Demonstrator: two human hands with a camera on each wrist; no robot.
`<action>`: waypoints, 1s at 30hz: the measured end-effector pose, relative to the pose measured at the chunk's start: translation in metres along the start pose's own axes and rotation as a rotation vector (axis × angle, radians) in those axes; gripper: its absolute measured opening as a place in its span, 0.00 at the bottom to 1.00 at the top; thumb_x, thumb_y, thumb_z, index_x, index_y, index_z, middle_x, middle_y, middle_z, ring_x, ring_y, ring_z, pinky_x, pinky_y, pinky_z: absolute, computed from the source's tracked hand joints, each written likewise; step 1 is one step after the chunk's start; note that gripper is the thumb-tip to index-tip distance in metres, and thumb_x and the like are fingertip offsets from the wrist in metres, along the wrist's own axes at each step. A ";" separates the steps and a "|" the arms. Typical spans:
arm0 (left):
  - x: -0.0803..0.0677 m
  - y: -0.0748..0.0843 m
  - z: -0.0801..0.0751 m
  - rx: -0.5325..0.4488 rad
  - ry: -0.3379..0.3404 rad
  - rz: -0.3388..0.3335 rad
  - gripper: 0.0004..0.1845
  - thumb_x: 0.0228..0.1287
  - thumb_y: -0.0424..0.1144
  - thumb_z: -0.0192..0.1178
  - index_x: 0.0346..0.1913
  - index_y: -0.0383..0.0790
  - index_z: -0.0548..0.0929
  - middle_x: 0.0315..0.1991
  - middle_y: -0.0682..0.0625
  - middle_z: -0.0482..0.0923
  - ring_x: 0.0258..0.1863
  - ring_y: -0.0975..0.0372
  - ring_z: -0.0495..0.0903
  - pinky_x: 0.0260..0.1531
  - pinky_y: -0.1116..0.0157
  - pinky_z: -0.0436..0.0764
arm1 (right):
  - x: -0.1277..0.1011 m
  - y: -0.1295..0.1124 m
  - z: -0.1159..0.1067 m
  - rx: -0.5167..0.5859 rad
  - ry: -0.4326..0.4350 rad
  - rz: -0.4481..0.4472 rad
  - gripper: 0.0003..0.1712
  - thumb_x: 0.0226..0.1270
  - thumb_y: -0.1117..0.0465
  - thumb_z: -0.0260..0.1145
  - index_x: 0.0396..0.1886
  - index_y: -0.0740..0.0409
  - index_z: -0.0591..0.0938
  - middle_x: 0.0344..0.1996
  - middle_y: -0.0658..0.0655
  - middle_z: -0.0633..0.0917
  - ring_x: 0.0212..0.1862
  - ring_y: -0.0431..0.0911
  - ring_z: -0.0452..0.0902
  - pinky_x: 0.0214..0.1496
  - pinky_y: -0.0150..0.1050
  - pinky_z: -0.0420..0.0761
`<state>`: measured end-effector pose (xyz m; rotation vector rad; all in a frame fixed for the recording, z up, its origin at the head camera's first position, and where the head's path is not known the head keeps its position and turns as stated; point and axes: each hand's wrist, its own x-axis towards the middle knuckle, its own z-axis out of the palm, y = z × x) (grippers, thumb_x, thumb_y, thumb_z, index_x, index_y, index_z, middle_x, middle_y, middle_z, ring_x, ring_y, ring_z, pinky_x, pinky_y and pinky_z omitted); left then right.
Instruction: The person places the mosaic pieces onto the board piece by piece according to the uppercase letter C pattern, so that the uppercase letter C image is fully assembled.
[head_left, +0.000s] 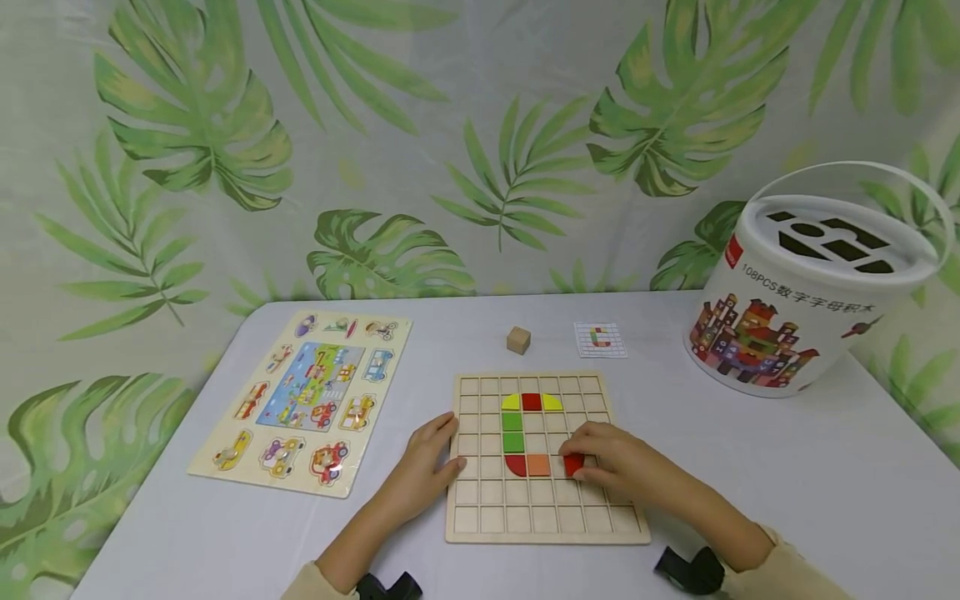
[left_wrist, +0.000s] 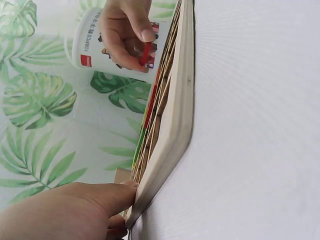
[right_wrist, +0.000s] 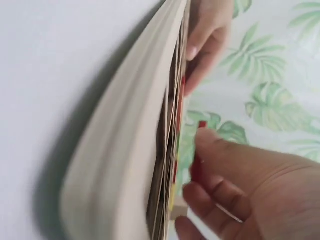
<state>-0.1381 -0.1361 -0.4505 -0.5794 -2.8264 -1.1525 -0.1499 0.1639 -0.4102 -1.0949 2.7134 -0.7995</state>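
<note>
1. While the left hand (head_left: 427,462) rests with relaxed fingers against the left edge of the wooden grid board (head_left: 543,517), the right hand (head_left: 607,458) pinches a red piece (head_left: 573,464) between thumb and fingertips.
2. The red piece sits low over the board, in the row holding a red quarter-round piece (head_left: 516,465) and an orange square (head_left: 538,464), just to the right of the orange square. Whether it is seated in a cell cannot be told.
3. The left wrist view shows the left hand (left_wrist: 65,210) touching the board's rim (left_wrist: 170,140) and, farther off, the right hand (left_wrist: 125,30) holding the red piece (left_wrist: 146,52).
4. The right wrist view shows the right hand's fingers (right_wrist: 235,165) curled round the red piece (right_wrist: 198,167), close to the board's face (right_wrist: 120,165); this view is blurred.
5. Between the hands and beyond them, the board holds two green squares (head_left: 512,432), a yellow piece (head_left: 511,402), a red square (head_left: 532,402) and a second yellow piece (head_left: 552,403).
6. Beyond the board on the surface (head_left: 787,467) lie a small wooden cube (head_left: 518,340) and a pattern card (head_left: 600,339).
7. Left of the left hand lies a vehicle peg puzzle (head_left: 303,400); far right of the right hand stands a white bucket (head_left: 802,308) with a slotted lid.
</note>
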 end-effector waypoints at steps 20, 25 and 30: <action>0.003 0.000 0.000 0.003 -0.019 0.006 0.30 0.61 0.36 0.57 0.63 0.26 0.62 0.64 0.38 0.57 0.64 0.47 0.52 0.59 0.52 0.56 | 0.009 0.003 0.015 -0.020 0.053 0.061 0.10 0.58 0.59 0.65 0.41 0.50 0.80 0.39 0.41 0.76 0.45 0.38 0.70 0.48 0.38 0.74; 0.002 0.001 -0.003 0.022 -0.041 -0.007 0.31 0.62 0.38 0.56 0.63 0.26 0.61 0.64 0.37 0.56 0.64 0.47 0.52 0.59 0.51 0.56 | 0.008 0.000 0.011 0.002 0.036 0.098 0.13 0.58 0.56 0.64 0.44 0.52 0.79 0.42 0.43 0.76 0.47 0.39 0.71 0.49 0.40 0.73; 0.002 0.008 -0.012 0.131 -0.036 -0.018 0.32 0.61 0.42 0.57 0.64 0.30 0.61 0.65 0.39 0.55 0.64 0.48 0.52 0.59 0.52 0.58 | 0.003 -0.002 -0.004 -0.049 0.064 0.108 0.19 0.59 0.54 0.63 0.50 0.56 0.77 0.49 0.50 0.75 0.54 0.47 0.69 0.53 0.45 0.71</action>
